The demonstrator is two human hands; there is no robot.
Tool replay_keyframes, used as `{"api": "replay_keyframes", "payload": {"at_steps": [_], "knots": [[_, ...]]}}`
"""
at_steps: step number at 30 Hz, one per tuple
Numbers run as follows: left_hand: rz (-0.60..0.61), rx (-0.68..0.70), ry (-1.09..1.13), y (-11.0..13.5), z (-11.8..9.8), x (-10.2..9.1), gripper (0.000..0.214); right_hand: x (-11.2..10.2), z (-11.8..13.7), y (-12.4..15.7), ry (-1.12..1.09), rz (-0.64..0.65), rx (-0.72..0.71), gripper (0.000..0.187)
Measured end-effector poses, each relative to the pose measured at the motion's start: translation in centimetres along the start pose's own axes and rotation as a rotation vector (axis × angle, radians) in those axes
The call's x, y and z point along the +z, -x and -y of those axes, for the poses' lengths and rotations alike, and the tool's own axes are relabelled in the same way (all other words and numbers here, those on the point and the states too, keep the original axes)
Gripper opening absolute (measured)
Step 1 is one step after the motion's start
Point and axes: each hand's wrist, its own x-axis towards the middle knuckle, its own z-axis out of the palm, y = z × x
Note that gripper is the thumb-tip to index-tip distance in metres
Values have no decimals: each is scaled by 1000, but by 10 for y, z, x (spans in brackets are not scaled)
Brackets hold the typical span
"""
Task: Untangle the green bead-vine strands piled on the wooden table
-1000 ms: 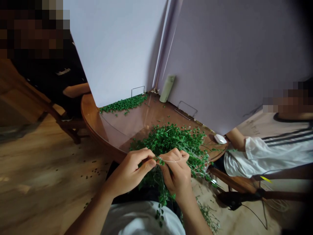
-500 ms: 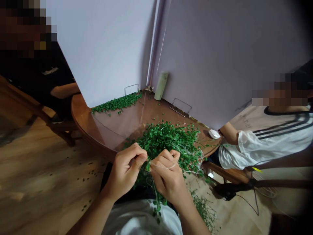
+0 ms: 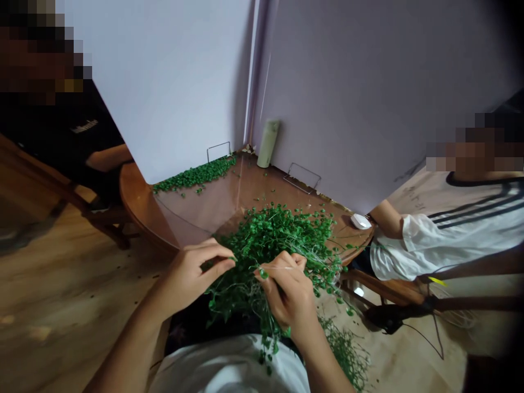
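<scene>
A tangled heap of thin stems with small round green leaves [image 3: 282, 234] spreads over the near table edge and down into my lap. My right hand [image 3: 286, 289] is closed around one leafy stem [image 3: 264, 273], its thumb and forefinger pinching near a leaf, and a pale strand crosses its fingers. Leafy ends of the bunch hang below that hand. To the left, my left hand [image 3: 204, 273] pinches thumb and forefinger together, a tiny green piece just showing at the tips. A gap separates the two hands.
White divider panels [image 3: 172, 82] stand on the round wooden table [image 3: 135, 191]. Loose green pieces [image 3: 196, 174] lie along the left panel. A pale green bottle [image 3: 268, 143] and a white mouse-like object [image 3: 361, 221] are behind the heap. People sit on both sides; more stems [image 3: 344, 349] lie on the floor.
My left hand has drawn away to the left from my right hand; the two were almost touching at the stem. My right hand has shifted slightly right, still gripping the stem.
</scene>
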Motion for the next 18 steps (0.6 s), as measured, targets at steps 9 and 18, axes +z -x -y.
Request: {"api": "replay_keyframes", "payload": {"at_steps": [9,18], "knots": [[-524,-20,-469,-90,26,-27,58,2,1,-11,139,-57,10,15],[-140,94,-286,14,-49,32,27,9,7,-15,392,-46,-48,21]]}}
